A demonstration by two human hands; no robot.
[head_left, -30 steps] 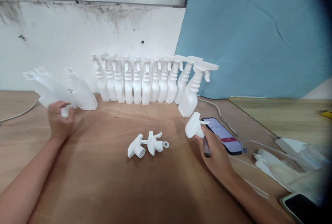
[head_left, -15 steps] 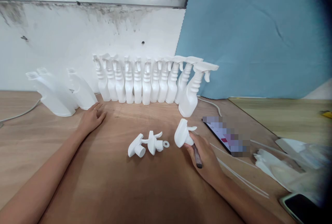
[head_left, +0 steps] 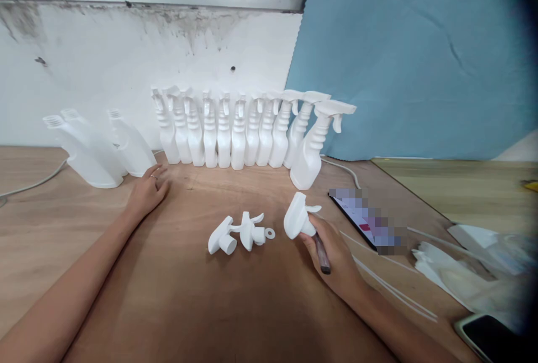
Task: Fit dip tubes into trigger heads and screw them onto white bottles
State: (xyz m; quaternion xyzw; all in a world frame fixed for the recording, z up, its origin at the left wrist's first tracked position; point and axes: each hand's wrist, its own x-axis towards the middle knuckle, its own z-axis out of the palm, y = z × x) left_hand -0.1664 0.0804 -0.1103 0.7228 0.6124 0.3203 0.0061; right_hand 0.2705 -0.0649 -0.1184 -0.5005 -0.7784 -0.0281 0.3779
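Observation:
My left hand (head_left: 146,194) lies on the wooden tabletop, fingers loosely apart and holding nothing. Its fingertips are beside the base of a white open-necked bottle (head_left: 133,150); whether they touch is unclear. My right hand (head_left: 336,256) is closed around a white trigger spray head (head_left: 296,217), its trigger pointing right. A dark brown stick-like piece (head_left: 322,254) also sits in that hand, its far end hidden. To the left of the right hand, two more spray heads lie on the table: one spray head (head_left: 221,237) and another spray head (head_left: 252,232) with a small ring at its end.
A row of white spray bottles (head_left: 237,144) stands along the wall, with a nearer spray bottle (head_left: 306,164) at its right end. More headless bottles (head_left: 90,156) are at left. A phone (head_left: 363,223), thin white tubes (head_left: 395,290), plastic bags (head_left: 445,273) and another phone (head_left: 487,340) lie right.

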